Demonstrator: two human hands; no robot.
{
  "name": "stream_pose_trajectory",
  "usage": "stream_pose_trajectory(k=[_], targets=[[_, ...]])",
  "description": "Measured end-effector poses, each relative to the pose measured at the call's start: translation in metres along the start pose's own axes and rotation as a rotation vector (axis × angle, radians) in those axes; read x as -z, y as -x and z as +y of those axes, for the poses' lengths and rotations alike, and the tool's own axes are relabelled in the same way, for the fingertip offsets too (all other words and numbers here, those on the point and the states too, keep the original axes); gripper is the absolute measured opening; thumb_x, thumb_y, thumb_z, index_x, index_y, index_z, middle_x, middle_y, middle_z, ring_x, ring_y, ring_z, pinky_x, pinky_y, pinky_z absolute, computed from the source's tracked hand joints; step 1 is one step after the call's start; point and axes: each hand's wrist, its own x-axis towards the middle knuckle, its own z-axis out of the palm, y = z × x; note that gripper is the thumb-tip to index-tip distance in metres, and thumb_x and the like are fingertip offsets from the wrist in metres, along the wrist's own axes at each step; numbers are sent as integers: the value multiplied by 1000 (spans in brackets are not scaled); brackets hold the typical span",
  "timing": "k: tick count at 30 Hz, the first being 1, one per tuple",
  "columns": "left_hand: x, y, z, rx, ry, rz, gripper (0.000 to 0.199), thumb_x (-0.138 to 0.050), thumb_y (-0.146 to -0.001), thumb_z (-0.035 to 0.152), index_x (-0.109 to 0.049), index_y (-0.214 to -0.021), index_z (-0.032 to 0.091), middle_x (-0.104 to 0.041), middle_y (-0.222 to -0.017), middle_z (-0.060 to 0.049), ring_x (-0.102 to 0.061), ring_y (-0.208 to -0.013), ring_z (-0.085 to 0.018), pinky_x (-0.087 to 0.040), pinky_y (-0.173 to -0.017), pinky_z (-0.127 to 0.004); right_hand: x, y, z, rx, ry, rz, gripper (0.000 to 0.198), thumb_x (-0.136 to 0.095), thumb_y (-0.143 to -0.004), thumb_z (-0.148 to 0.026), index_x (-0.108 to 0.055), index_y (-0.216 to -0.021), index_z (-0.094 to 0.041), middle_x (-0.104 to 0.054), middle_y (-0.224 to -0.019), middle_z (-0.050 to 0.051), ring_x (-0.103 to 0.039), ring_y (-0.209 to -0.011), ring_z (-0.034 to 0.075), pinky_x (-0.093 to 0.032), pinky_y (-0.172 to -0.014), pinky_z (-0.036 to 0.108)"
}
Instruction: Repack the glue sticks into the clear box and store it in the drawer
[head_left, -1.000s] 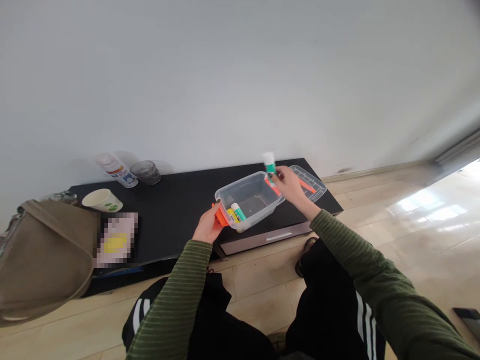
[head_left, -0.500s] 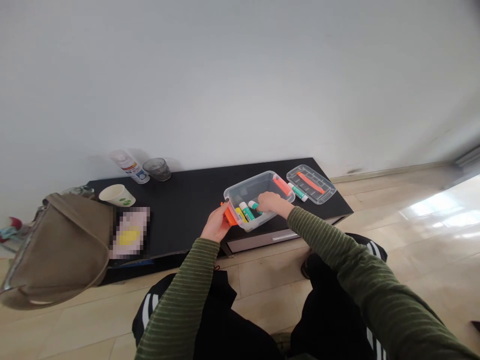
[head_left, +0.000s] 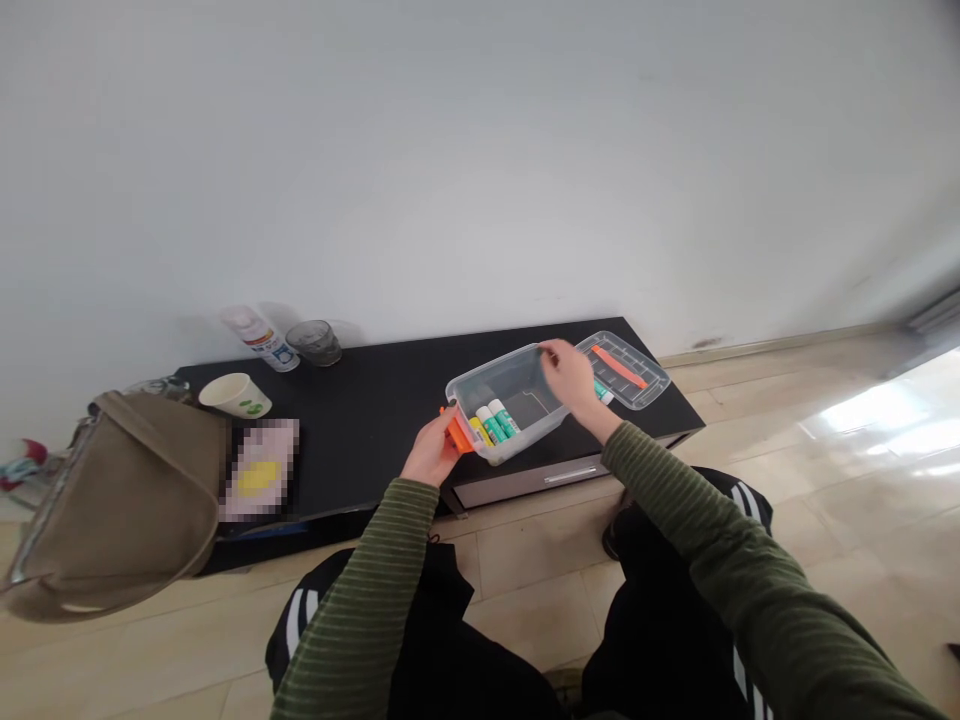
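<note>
A clear plastic storage box (head_left: pixel 517 452) stands open on the black cabinet. My left hand (head_left: pixel 433 450) is closed on the orange latch (head_left: pixel 460 432) at its left end. Inside, at the left, a yellow glue stick (head_left: pixel 481 431) and two green-and-white glue sticks (head_left: pixel 504 418) lie side by side. My right hand (head_left: pixel 571 378) is over the box's right end, fingers bent and apart, a little blurred, with nothing seen in them. Beyond its wrist, another green-and-white glue stick (head_left: pixel 603 392) shows partly on the cabinet.
The clear lid (head_left: pixel 637 392) with an orange handle lies to the right. On the left are a paper cup (head_left: pixel 234 396), a dark glass (head_left: pixel 315 343), a spray can (head_left: pixel 262 338), a blurred-out packet (head_left: pixel 259 470) and a brown bag (head_left: pixel 127 500). A wall runs behind the black cabinet (head_left: pixel 390 400).
My right hand has let go of a green-and-white glue stick, which now lies beside the others, and has risen to the box's right end. My left hand stays at the latch.
</note>
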Motion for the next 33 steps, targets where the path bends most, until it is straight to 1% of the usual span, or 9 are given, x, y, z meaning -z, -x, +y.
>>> stream_pose_trajectory(k=[2,4,8,12,21,25,28,30,33], targets=[[-1,0,0,4,-8,2,7,-67,-88,17,-68,-86,10,-72,-76,-7,-68,-62,-15,-57,-61,-26,9,-2,33,-108,-16,150,42,-31,-99,-22,-62,-127,-15,-68,-122,14,-62,-108,23,-45,-93,31],[-1,0,0,3,-7,0,7,-67,-88,17,-68,-86,11,-72,-74,-6,-67,-61,-15,-56,-60,-26,13,-1,67,-234,30,179,42,-30,-99,-19,-62,-125,-14,-68,-120,16,-60,-110,25,-43,-94,33],[-1,-1,0,-3,4,-12,5,-68,-87,16,-67,-86,11,-71,-74,-5,-66,-61,-14,-56,-60,-25,6,15,118,-377,168,-82,32,-43,-97,-20,-63,-121,-15,-65,-123,15,-59,-113,26,-44,-90,32],[-1,0,0,-6,4,-20,7,-65,-89,16,-67,-85,10,-71,-73,-5,-66,-60,-13,-56,-60,-25,-9,29,132,-375,354,-235,32,-53,-94,-24,-63,-123,-15,-61,-128,18,-53,-125,30,-45,-91,34],[-4,2,1,-2,11,-27,7,-64,-89,16,-67,-86,11,-70,-73,-5,-66,-60,-13,-56,-60,-25,-2,25,125,-444,321,-352,28,-57,-91,-34,-70,-108,-15,-71,-109,16,-66,-102,29,-46,-80,32],[-6,1,0,0,11,-24,11,-61,-92,16,-67,-84,10,-70,-72,-5,-65,-59,-14,-55,-58,-25,17,22,104,-377,132,-6,37,-44,-97,-36,-67,-117,-15,-71,-105,13,-65,-95,25,-45,-80,31],[-6,0,-1,-12,25,-40,11,-61,-91,15,-67,-84,10,-71,-73,-5,-65,-61,-13,-56,-61,-25,34,20,67,-164,23,163,41,-45,-97,-37,-63,-125,-13,-69,-112,14,-62,-92,22,-45,-83,30],[-6,-1,-1,-17,25,-41,10,-62,-91,15,-67,-85,9,-71,-73,-5,-66,-62,-13,-56,-62,-25,42,17,38,0,10,49,39,-48,-96,-36,-64,-124,-15,-69,-113,12,-62,-92,21,-44,-82,29],[-6,0,0,-8,6,-41,10,-62,-91,15,-68,-86,9,-72,-75,-6,-66,-62,-14,-57,-63,-26,37,10,2,148,87,-310,35,-58,-92,-37,-68,-121,-20,-71,-108,9,-64,-96,23,-44,-83,29]])
